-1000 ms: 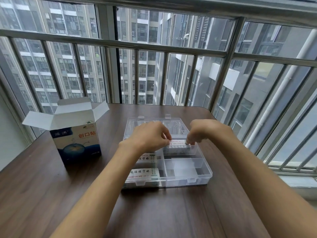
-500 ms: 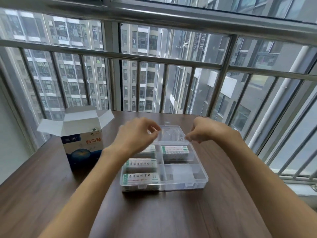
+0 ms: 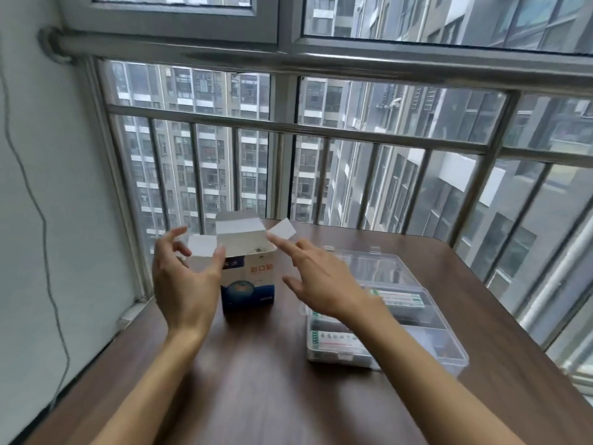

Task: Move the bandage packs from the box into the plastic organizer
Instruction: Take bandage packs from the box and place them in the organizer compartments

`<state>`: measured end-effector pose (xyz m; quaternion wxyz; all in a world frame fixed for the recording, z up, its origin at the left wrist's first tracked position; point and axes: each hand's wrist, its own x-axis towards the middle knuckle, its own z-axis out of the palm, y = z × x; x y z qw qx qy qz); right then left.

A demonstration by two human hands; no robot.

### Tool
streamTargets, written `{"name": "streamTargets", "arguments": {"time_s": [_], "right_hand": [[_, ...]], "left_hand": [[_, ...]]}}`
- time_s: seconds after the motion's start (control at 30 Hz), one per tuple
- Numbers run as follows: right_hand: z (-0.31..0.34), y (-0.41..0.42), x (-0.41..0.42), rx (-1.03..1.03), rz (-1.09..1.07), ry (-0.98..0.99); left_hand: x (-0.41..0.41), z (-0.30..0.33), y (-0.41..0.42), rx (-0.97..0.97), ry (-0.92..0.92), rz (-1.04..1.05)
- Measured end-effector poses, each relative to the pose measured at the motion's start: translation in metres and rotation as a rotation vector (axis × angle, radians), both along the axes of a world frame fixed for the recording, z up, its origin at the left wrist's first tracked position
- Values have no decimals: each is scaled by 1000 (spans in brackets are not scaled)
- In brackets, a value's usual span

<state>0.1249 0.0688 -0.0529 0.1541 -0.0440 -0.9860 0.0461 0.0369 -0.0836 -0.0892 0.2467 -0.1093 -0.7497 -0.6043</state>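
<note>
A blue-and-white bandage box (image 3: 248, 284) stands on the wooden table with its top flaps spread open. My left hand (image 3: 183, 281) hovers at the box's left side, fingers apart, thumb near the left flap. My right hand (image 3: 317, 277) is open just right of the box, its index finger pointing at the right flap. The clear plastic organizer (image 3: 449, 351) lies to the right with its lid back. A bandage pack (image 3: 399, 297) lies in a rear compartment, and another pack (image 3: 333, 340) in the front left one. My right forearm covers part of the organizer.
The brown wooden table (image 3: 256, 380) runs up to a metal window railing (image 3: 288, 126) at the back. A white wall with a hanging cable (image 3: 45, 239) borders the left side. The table's right edge falls away beside the organizer.
Both hands left the organizer, where they had set a pack in a rear compartment, and swung left to the box. My view turned left and up, so the organizer now sits at the right.
</note>
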Motion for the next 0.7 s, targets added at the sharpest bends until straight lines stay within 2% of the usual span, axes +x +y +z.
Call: {"name": "streamTargets", "arguments": {"time_s": [0.1, 0.17, 0.3, 0.4, 0.5, 0.53, 0.57, 0.7], "right_hand": [[-13, -8, 1, -63, 5, 228], [-19, -12, 5, -43, 51, 392], [-26, -9, 10, 14, 69, 626], [-31, -7, 15, -33, -19, 578], [-28, -11, 20, -148, -100, 278], [-26, -12, 22, -178, -109, 241], [-21, -13, 26, -188, -118, 246], [2, -21, 31, -248, -111, 464]], "left_hand": [[2, 0, 0, 182, -201, -84], [1, -2, 1, 285, -241, -271], [9, 1, 1, 301, -20, -390], [8, -3, 2, 256, 66, -416], [1, -14, 1, 90, 49, -356], [0, -17, 1, 60, 52, -329], [0, -17, 0, 51, 42, -322], [1, -15, 2, 71, 9, -337]]}}
